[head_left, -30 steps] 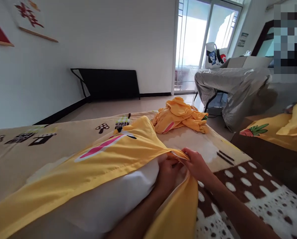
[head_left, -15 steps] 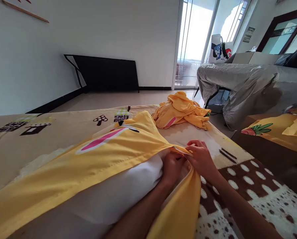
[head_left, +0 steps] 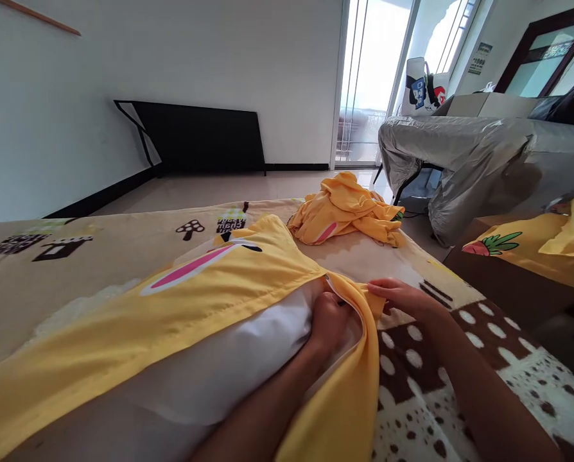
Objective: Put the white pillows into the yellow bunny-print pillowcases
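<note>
A yellow pillowcase [head_left: 210, 308] with a pink-and-white rabbit-ear print lies across the bed, its long side open. Inside the opening shows a smooth white pillow [head_left: 229, 359]. My left hand [head_left: 331, 321] is closed in a fist at the pillow's far corner, inside the opening; its fingertips are partly hidden. At the outer side of the opening, my right hand [head_left: 395, 296] pinches a fold of the yellow fabric between thumb and fingers. A pale zip edge curves between the two hands.
Crumpled yellow fabric [head_left: 347, 208] lies at the bed's far edge. A patterned beige and brown blanket [head_left: 412, 410] covers the bed. To the right, a cardboard box [head_left: 479, 276] holds yellow fabric with a carrot print. Beyond stands a plastic-covered table [head_left: 460, 141]; a black panel [head_left: 200, 138] leans against the wall.
My right hand has moved right, away from my left hand, pulling a fold of the pillowcase outward. The opening gapes wider around my left hand, which stays nearly in place.
</note>
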A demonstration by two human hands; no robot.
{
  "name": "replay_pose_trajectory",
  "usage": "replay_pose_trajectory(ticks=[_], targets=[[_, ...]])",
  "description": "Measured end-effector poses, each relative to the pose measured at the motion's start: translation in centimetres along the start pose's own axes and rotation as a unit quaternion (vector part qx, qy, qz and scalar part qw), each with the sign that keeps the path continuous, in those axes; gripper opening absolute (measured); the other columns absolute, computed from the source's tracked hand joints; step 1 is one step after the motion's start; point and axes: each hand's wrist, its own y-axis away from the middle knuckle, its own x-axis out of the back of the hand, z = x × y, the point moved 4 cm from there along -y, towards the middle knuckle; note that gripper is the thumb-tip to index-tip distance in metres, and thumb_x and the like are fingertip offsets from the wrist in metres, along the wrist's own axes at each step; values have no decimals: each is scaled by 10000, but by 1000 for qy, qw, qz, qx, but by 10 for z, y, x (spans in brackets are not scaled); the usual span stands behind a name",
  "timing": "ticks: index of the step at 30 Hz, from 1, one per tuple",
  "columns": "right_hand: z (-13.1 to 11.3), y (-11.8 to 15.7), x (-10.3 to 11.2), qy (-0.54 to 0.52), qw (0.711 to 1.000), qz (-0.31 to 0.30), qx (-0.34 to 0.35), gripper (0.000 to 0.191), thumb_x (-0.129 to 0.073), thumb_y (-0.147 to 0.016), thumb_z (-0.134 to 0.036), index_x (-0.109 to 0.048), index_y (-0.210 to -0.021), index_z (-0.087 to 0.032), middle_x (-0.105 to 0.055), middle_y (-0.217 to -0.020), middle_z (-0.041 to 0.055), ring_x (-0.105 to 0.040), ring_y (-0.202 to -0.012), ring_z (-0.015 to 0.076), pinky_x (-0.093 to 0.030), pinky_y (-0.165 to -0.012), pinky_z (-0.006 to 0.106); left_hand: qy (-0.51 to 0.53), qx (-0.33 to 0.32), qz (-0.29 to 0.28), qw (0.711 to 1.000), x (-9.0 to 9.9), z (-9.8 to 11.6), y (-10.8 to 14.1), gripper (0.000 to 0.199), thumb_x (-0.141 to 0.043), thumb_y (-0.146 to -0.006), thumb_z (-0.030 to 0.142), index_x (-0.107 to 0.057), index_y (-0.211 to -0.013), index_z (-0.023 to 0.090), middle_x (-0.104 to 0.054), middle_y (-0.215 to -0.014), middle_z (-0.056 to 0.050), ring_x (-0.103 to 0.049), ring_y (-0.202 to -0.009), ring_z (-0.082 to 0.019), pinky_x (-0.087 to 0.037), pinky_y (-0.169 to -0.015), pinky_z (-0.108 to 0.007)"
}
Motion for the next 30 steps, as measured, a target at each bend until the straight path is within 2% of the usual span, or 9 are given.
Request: replay_pose_trajectory(ticks=[2, 4, 12, 16, 20, 24, 26, 28, 30], targets=[[-2, 1, -4, -2, 999, -27, 21, 405, -634, -718, -529, -644, -840, -143, -521, -623, -36, -419, -528, 73, -278, -445, 177, -4, 0, -6, 1000, 0, -1, -1, 192, -610, -671, 244, -742, -718, 113, -739, -756, -71, -648, -691, -217, -523, -665, -315], [-8, 2, -7, -6, 998, -21, 53, 358, -674, -691, -471, -641, -818, -138, -506, -619, -49, -396, -527, 63, -279, -461, 173, -5, -2, -16, 1000, -1, -2, -1, 213, -622, -671, 271, -740, -725, 102, -736, -749, -77, -646, -680, -217, -527, -654, -314], [-14, -2, -24, -32, 997, 10, 72, 294, -663, -651, -373, -667, -805, -124, -598, -695, -23, -496, -654, 116, -388, -612, 208, -27, -13, -39, 999, 0, 0, 0, 259, -583, -662, 211, -741, -833, 96, -743, -817, -68, -661, -757, -218, -535, -699, -297], [-7, -9, -32, 40, 997, 20, 64, 260, -545, -706, -379, -624, -695, -132, -538, -579, -39, -455, -551, 90, -348, -517, 191, -80, -22, -35, 996, 4, -3, -1, 251, -570, -673, 212, -738, -821, 97, -742, -792, -69, -661, -750, -222, -531, -683, -294], [3, -13, -30, 123, 992, 13, 28, 221, -466, -695, -333, -491, -555, -163, -420, -446, -57, -387, -414, 67, -275, -406, 183, -190, -52, -41, 980, 3, 4, 4, 262, -530, -725, 222, -727, -847, 99, -739, -856, -96, -657, -773, -219, -507, -703, -292], [7, -12, -20, 133, 990, 28, 46, 200, -474, -676, -327, -455, -552, -172, -391, -434, -69, -366, -396, 59, -270, -390, 175, -314, -97, -103, 939, 5, 39, 17, 196, -525, -693, 159, -713, -746, 143, -730, -817, -88, -630, -730, -188, -471, -690, -262], [10, -12, -13, 131, 990, 37, 42, 179, -484, -678, -329, -493, -604, -167, -415, -466, -70, -372, -415, 58, -290, -401, 173, -364, -114, -139, 914, 17, 66, 23, 126, -555, -647, 152, -680, -639, 160, -716, -758, -75, -606, -696, -176, -447, -672, -248], [14, -13, -5, 136, 989, 54, 25, 128, -516, -649, -281, -514, -612, -158, -412, -474, -73, -361, -422, 52, -281, -402, 169, -402, -121, -163, 893, 43, 98, 25, 115, -559, -651, 199, -648, -587, 163, -688, -680, -62, -578, -644, -167, -421, -634, -246], [20, -15, 2, 144, 986, 81, -2, 78, -539, -605, -207, -500, -567, -151, -391, -452, -74, -341, -415, 45, -238, -386, 168, -452, -109, -144, 873, 85, 130, 24, 230, -501, -726, 309, -666, -664, 161, -681, -688, -63, -576, -639, -175, -408, -629, -259]])
